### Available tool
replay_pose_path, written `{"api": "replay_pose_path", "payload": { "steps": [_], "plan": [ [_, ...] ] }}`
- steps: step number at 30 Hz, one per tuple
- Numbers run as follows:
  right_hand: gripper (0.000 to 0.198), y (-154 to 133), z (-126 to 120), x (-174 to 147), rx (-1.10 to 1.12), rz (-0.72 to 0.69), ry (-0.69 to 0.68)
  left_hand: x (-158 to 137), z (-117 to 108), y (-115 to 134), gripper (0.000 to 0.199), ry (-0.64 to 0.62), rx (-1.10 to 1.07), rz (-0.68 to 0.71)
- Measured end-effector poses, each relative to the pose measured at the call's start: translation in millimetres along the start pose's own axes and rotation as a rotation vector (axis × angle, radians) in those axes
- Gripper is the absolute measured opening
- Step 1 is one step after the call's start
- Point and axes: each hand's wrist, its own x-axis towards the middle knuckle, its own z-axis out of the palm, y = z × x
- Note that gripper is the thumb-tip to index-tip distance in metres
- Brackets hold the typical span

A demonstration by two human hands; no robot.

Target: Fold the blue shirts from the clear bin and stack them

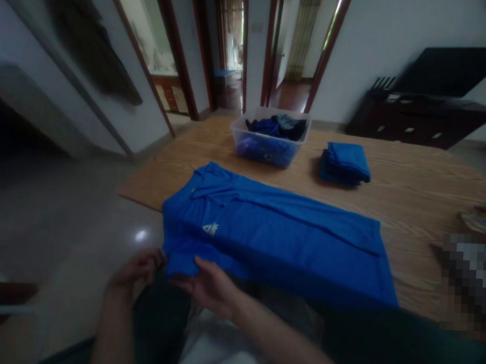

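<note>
A blue short-sleeved shirt [273, 226] with a small white logo lies spread lengthwise over the table, one side folded in along its far edge. Its near edge hangs toward my body. My right hand [212, 288] grips that near edge close to the collar end, thumb on top and fingers beneath the cloth. At the shirt's near left corner, my left hand [138, 268] has its fingers curled and pinched at the fabric's edge; slight blur softens the fingertips.
Behind the shirt stands a clear plastic bin [264, 151] of dark and blue clothes. A stack of folded blue clothes [346, 164] sits to its right on the wooden table [420, 184]. A pixelated object [470, 278] and a partly visible item [483, 216] occupy the right edge.
</note>
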Motion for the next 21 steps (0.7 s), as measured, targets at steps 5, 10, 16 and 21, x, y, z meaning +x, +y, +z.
{"api": "replay_pose_path", "payload": {
  "steps": [5,10,16,21],
  "plan": [
    [0.069,-15,17,-11,0.073,0.136,-0.162,-13,4,59,0.081,0.021,0.253,-0.030],
    [0.060,-18,20,-3,0.087,0.182,-0.193,-1,40,90,0.056,0.104,0.640,0.172],
    [0.066,-30,3,0,0.029,0.085,-0.148,29,43,91,0.038,0.222,0.611,0.218],
    [0.059,-23,-74,-40,-0.152,0.018,0.250,56,60,120,0.047,0.345,0.685,0.175]
  ]
}}
